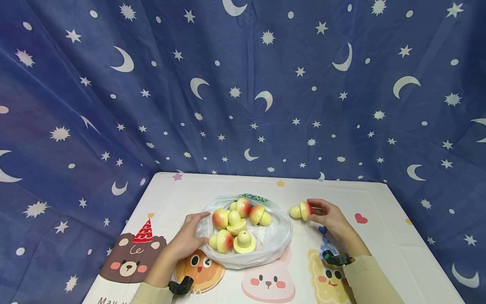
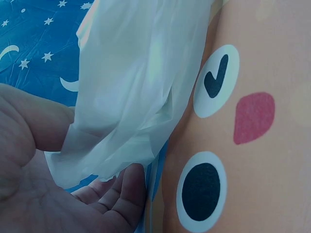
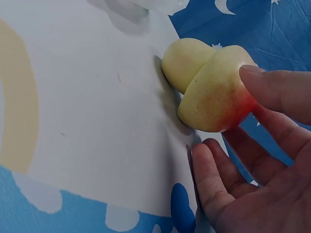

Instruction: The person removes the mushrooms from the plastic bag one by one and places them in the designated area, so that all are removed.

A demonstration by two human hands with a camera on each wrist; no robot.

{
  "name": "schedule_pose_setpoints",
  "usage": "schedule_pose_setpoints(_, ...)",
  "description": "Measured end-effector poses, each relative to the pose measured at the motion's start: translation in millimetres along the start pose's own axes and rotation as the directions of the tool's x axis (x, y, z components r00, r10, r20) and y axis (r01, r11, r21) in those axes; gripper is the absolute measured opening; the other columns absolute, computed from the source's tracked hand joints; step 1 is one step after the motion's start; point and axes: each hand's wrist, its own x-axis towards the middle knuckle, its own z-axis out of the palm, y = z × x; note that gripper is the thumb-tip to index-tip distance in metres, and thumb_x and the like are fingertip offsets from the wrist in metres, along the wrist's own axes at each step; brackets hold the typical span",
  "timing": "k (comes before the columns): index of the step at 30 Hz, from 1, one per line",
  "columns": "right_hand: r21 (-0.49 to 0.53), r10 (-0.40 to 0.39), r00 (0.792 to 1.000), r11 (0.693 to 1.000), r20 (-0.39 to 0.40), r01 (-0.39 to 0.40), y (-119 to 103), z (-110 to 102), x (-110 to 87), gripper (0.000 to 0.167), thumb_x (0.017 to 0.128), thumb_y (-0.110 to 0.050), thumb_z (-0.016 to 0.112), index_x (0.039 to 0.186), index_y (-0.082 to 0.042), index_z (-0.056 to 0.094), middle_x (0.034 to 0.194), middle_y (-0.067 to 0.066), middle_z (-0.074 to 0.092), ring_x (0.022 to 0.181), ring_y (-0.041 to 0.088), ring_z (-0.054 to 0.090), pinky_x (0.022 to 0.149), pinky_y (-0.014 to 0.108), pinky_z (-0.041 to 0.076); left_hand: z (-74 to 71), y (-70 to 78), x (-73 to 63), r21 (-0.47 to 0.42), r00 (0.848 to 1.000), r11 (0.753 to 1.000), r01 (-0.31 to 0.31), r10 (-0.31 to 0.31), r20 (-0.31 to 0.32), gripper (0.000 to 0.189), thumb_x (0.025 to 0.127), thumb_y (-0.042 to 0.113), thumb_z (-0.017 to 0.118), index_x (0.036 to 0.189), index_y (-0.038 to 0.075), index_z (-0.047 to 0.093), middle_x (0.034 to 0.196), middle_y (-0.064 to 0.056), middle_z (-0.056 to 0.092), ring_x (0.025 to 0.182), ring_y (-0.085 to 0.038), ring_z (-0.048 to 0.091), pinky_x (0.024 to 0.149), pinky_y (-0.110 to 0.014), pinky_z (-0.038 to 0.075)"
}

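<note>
A white plastic bag [image 1: 271, 247] lies on the table with its mouth spread wide, and several yellow toy mushrooms [image 1: 244, 241] with red-tinged caps sit inside. At its left rim, my left hand [image 1: 189, 237] grips the plastic; in the left wrist view the thumb and curled fingers [image 2: 130, 194] are on either side of the bag's edge [image 2: 121, 97]. To the right of the bag, my right hand [image 1: 329, 216] holds one toy mushroom [image 1: 301, 210] by its red cap, between thumb and fingers. This mushroom [image 3: 209, 92] lies sideways, its pale stem pointing left toward the bag, close to the tabletop.
Cartoon prints, including a brown bear [image 1: 129, 261] and a pink rabbit [image 1: 267, 283], cover the white tablecloth [image 1: 383, 236]. A blue curtain [image 1: 243, 105] with moons and stars hangs behind the table and along its sides. Black straps [image 1: 181, 286] circle both wrists.
</note>
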Motion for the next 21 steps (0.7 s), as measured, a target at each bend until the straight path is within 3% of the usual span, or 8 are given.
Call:
schedule_pose_setpoints(11, 0.019, 0.012, 0.999, 1.0, -0.043, -0.011, -4, -5, -4.0, 0.067, 0.096, -0.002, 0.075, 0.157, -0.003, 0.049, 0.161, 0.024, 0.052, 0.147, 0.044, 0.054, 0.102, 0.02, 0.058, 0.3, -1.1, -1.0, -0.006, 1.0, 1.0, 0.005, -0.005, -0.001, 0.079, 0.088, -0.003, 0.078, 0.159, 0.019, 0.05, 0.159, -0.021, 0.038, 0.151, -0.051, 0.041, 0.125, -0.077, 0.026)
schedule_pose_setpoints(21, 0.031, -0.017, 0.995, 0.999, -0.102, 0.021, -19, -12, -10.8, 0.064, 0.096, 0.0, 0.073, 0.156, -0.004, 0.051, 0.162, 0.022, 0.051, 0.151, 0.044, 0.049, 0.093, 0.009, 0.055, 0.9, -0.5, -1.3, -0.019, 1.0, 1.0, -0.002, 0.002, -0.011, 0.078, 0.088, -0.003, 0.077, 0.159, 0.018, 0.05, 0.159, -0.022, 0.037, 0.152, -0.052, 0.04, 0.125, -0.077, 0.026)
